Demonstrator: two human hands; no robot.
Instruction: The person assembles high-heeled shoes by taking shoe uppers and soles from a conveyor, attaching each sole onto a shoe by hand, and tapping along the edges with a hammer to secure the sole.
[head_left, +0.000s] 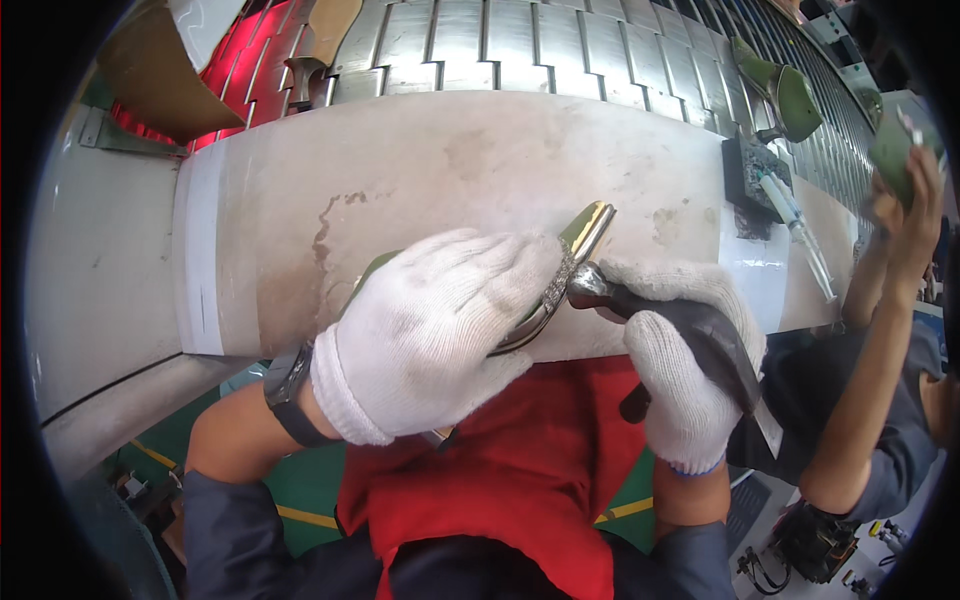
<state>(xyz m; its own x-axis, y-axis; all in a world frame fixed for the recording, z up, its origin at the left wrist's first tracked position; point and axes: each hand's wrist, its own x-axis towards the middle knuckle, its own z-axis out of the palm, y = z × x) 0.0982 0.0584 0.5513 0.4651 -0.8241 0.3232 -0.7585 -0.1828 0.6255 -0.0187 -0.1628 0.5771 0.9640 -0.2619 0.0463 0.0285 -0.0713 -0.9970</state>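
My left hand (440,325), in a white knit glove, lies over a green shoe (582,228) with a glittery band and a shiny metallic edge, gripping it above the bench's near edge. Most of the shoe is hidden under the glove. Gloved too, my right hand (690,370) is closed round a hammer (590,287) with a rounded metal head and dark handle. The head is right beside the glittery band; whether they touch I cannot tell. A pale pointed blade-like end (768,428) shows below the right hand.
The pale, stained worktop (450,150) has a dark block (752,180) and a syringe (800,235) at its right. Beyond runs a slatted metal conveyor (500,45) with a tan shoe part (330,30) and a green shoe (795,105). At right, a co-worker's arm (880,330) raises a green piece.
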